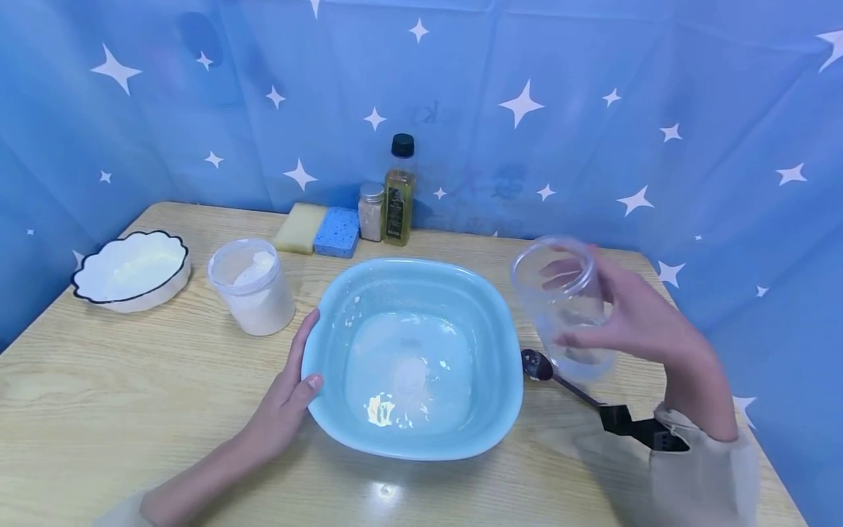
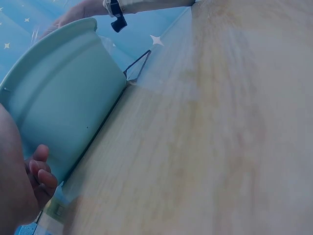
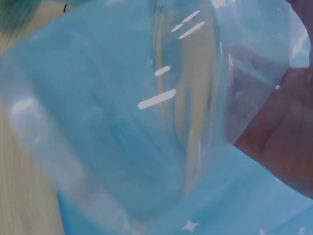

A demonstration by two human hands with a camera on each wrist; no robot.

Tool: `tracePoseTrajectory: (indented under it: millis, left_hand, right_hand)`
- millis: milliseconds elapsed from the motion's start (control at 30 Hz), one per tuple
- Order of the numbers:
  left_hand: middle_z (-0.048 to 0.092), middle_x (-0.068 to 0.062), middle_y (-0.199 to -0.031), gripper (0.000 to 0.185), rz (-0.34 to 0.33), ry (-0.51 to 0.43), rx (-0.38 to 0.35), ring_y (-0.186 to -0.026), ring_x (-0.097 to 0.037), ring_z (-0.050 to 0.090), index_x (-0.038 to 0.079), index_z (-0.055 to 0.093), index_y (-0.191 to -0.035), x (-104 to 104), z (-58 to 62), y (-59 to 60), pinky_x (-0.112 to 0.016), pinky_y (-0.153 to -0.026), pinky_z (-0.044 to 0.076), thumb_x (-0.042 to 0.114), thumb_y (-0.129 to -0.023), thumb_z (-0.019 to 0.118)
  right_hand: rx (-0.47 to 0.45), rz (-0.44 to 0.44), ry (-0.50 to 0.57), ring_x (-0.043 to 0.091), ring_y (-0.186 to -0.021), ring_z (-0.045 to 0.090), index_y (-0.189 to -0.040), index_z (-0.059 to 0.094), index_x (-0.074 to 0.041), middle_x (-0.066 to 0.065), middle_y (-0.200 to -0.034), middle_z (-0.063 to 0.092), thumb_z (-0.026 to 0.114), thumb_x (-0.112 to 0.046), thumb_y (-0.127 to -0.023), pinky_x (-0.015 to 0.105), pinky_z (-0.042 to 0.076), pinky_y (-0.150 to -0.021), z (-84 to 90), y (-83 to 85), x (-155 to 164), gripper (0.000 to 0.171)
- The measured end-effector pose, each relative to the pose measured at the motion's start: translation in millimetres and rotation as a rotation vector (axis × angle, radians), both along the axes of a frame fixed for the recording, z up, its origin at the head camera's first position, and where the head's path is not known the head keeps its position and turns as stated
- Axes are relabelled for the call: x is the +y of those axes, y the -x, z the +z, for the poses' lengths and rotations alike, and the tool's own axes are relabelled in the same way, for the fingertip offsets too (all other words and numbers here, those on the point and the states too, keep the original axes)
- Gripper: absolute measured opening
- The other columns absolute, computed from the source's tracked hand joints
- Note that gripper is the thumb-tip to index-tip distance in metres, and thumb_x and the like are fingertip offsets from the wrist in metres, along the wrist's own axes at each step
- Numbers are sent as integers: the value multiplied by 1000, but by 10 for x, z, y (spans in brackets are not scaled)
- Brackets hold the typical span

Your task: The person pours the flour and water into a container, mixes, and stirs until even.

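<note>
A light blue basin (image 1: 411, 446) stands mid-table with clear liquid and a patch of white powder at its bottom. My left hand (image 1: 285, 402) grips its left side, thumb at the rim and fingers along the outer wall; curled fingertips (image 2: 43, 169) show against that wall in the left wrist view. To the right of the basin, my right hand (image 1: 628, 311) holds a clear plastic cup (image 1: 560, 293), tilted, with fingers and thumb around it. Close up, the see-through cup (image 3: 112, 122) fills much of the right wrist view. Beneath it lies a black spoon (image 1: 538, 364).
Left of the basin are an open jar (image 1: 260, 304) of white powder and a white scalloped dish (image 1: 135, 271). Behind stand a yellow sponge (image 1: 301, 228), a blue sponge (image 1: 337, 232), a small shaker (image 1: 372, 212) and an oil bottle (image 1: 398, 201). A blue star-patterned curtain (image 1: 461, 146) borders the table.
</note>
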State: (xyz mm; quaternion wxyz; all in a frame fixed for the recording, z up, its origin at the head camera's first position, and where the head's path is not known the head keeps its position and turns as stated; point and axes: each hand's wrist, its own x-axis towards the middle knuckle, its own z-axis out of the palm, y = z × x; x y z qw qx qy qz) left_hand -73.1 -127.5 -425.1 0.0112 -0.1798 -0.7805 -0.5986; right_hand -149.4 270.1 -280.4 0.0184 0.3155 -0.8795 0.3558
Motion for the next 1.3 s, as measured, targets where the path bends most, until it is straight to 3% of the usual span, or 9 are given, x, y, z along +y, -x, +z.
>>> tracePoseTrajectory:
  millis: [133,300,533,600,767,933,1133,1300]
  left_hand:
    - [8,1,-155,65,-4,-12,8,-122,-35,43,33,4,-149,5,4,7,-30,-82,50,10,-97,34]
    - [10,-1,-154,65,3,-25,0,-119,-36,46,33,4,-150,0,8,-10,-30,-80,51,10,-97,35]
    - [9,0,-155,65,4,-20,-15,-120,-37,45,34,4,-149,-1,19,-21,-29,-80,51,12,-97,35]
    - [8,0,-155,65,4,-18,-13,-121,-37,44,34,4,-149,2,19,-18,-29,-80,50,12,-97,35]
    - [9,-2,-154,65,5,-26,-7,-118,-37,47,34,4,-149,3,5,-8,-30,-79,51,12,-97,35]
    - [7,-1,-155,65,-13,-41,-11,-119,-38,46,34,3,-149,-3,-11,8,-30,-78,52,13,-97,35]
    - [8,0,-155,66,8,-32,15,-121,-36,44,33,4,-150,-1,-41,0,-30,-80,51,11,-96,36]
    - [10,0,-154,67,16,-21,27,-120,-35,45,32,5,-150,-1,-40,-1,-31,-81,51,9,-95,36]
  right_hand:
    - [-4,-109,100,15,-103,59,-143,33,-22,7,-124,54,82,1,-65,18,47,-83,-32,110,84,95]
    - [-43,-271,137,23,-106,57,-142,31,-23,6,-124,51,81,-3,-68,18,46,-86,-144,212,137,92]
    - [-57,-471,131,36,-117,48,-145,23,-15,17,-130,49,81,-22,-72,51,41,-92,-290,343,140,94]
    - [-77,-521,152,37,-120,45,-144,19,-12,19,-133,44,80,-28,-73,54,39,-92,-330,379,136,95]
    - [-97,-574,179,35,-123,43,-140,14,-7,15,-138,35,79,-30,-74,53,39,-95,-403,450,104,95]
    - [-81,-648,178,35,-122,44,-140,15,-6,14,-138,38,80,-33,-72,54,39,-94,-414,474,85,98]
    - [-56,-622,206,37,-123,42,-138,15,-2,20,-134,39,79,-26,-74,52,36,-97,-457,540,25,94]
    - [-71,-666,272,37,-123,41,-139,14,-1,22,-136,35,79,-27,-73,50,38,-97,-500,612,-77,96]
